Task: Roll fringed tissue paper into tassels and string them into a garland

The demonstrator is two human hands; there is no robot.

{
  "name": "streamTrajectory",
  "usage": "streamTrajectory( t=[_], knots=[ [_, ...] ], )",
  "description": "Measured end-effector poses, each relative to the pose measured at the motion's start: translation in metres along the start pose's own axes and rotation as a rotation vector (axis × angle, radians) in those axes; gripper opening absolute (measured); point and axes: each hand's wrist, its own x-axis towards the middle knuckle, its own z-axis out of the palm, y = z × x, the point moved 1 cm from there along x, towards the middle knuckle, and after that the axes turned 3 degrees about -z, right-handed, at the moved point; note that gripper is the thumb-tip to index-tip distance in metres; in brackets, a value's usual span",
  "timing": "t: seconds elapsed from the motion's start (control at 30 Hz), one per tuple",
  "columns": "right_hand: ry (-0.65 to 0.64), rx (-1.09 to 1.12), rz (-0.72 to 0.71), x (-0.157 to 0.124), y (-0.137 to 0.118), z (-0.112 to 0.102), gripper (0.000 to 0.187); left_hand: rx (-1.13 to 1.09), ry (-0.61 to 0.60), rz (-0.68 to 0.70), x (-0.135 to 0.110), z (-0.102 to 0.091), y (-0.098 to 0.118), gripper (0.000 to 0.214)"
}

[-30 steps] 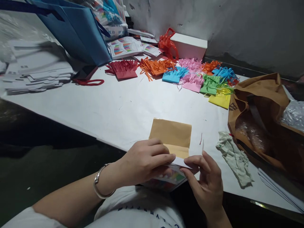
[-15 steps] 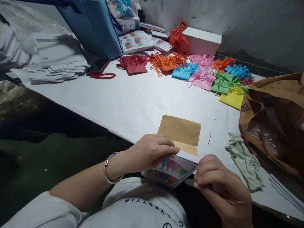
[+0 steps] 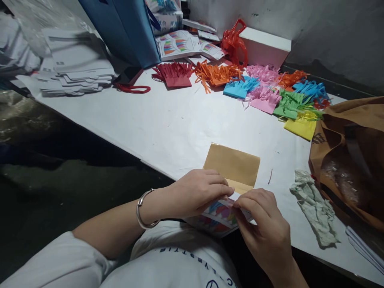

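Note:
My left hand [image 3: 195, 192] rests with curled fingers on a white card printed with coloured shapes [image 3: 220, 216] at the near table edge. From the right, my right hand [image 3: 261, 224] pinches the same card's upper right part with bent fingers. A folded tan paper [image 3: 232, 166] lies on the table just beyond both hands, its near edge touching the card. A silver bracelet [image 3: 144, 210] circles my left wrist.
Fringed paper pieces in red [image 3: 174, 74], orange, blue, pink, green and yellow [image 3: 301, 126] lie in a row at the back. A brown bag [image 3: 351, 160] and crumpled cloth [image 3: 315, 206] sit right. White card stacks [image 3: 72, 76] and a blue bag [image 3: 126, 32] stand left.
My right hand has moved up from below the table edge and closed on the printed card beside my left hand. The view has shifted slightly left.

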Motion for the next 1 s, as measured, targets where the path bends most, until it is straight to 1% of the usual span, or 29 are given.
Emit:
streamTrajectory(
  t=[0.13,0.33,0.53,0.6,0.67,0.7,0.73,0.8,0.83,0.87,0.9,0.93,1.0],
  knots=[
    [0.039,-0.064,0.014,-0.002,-0.002,0.003,0.020,0.001,0.002,0.020,-0.001,0.000,-0.001,0.032],
    [0.063,-0.017,0.090,-0.004,-0.002,0.005,0.019,0.006,0.009,0.029,-0.002,0.002,-0.001,0.032],
    [0.054,0.016,0.130,-0.004,0.000,0.005,0.018,0.005,0.025,0.028,0.000,0.002,-0.001,0.027],
    [0.054,0.006,0.147,-0.006,0.000,0.005,0.017,0.006,0.028,0.033,0.001,0.003,0.000,0.022],
    [0.045,0.003,0.176,-0.008,0.001,0.006,0.016,0.006,0.050,0.024,0.001,0.005,-0.001,0.019],
    [0.052,0.007,0.204,-0.008,0.002,0.007,0.017,0.003,0.068,0.014,0.002,0.006,-0.001,0.019],
    [0.070,0.010,0.228,-0.009,0.003,0.007,0.023,-0.003,0.086,0.002,0.002,0.007,-0.001,0.019],
    [0.149,-0.021,0.239,-0.010,0.006,0.007,0.047,-0.022,0.113,-0.015,0.003,0.009,-0.002,0.017],
    [0.205,-0.064,0.214,-0.011,0.007,0.007,0.057,-0.033,0.123,-0.020,0.003,0.010,-0.002,0.017],
    [0.253,-0.123,0.162,-0.013,0.008,0.007,0.060,-0.045,0.130,-0.024,0.003,0.010,-0.002,0.017],
    [0.281,-0.193,0.085,-0.015,0.009,0.008,0.056,-0.055,0.135,-0.028,0.003,0.010,-0.002,0.016],
    [0.293,-0.266,0.004,-0.018,0.010,0.009,0.048,-0.063,0.138,-0.035,0.004,0.010,-0.002,0.016],
    [0.254,-0.378,-0.141,-0.024,0.012,0.012,0.032,-0.074,0.133,-0.049,0.004,0.010,-0.002,0.017]
  ],
)
